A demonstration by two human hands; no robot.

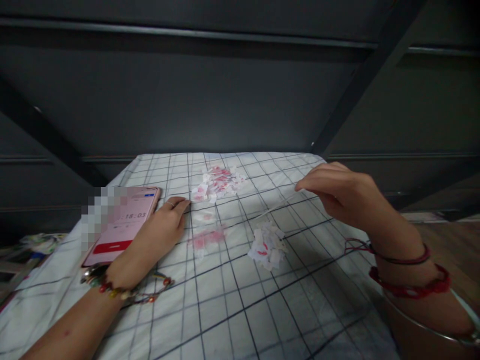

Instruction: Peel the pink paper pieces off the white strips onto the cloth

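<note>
My right hand point(337, 192) is raised over the right side of the checked cloth, closed in a pinch on a thin whitish strand point(277, 205). The strand slants down left, its far end above a small heap of white paper scraps point(267, 245) with a few red marks. My left hand point(170, 220) rests on the cloth, fingers curled together; what they hold, if anything, is hidden. Beside its fingertips lies a larger heap of white and pink-red paper scraps point(219, 182). Between the hands, a blurred pinkish, partly see-through patch point(208, 240) shows on the cloth.
A phone point(116, 227) with a timer on its screen lies left of my left hand, partly under that forearm. The white cloth with dark grid lines point(210, 320) covers the surface. A dark panelled wall point(195, 100) stands directly behind it.
</note>
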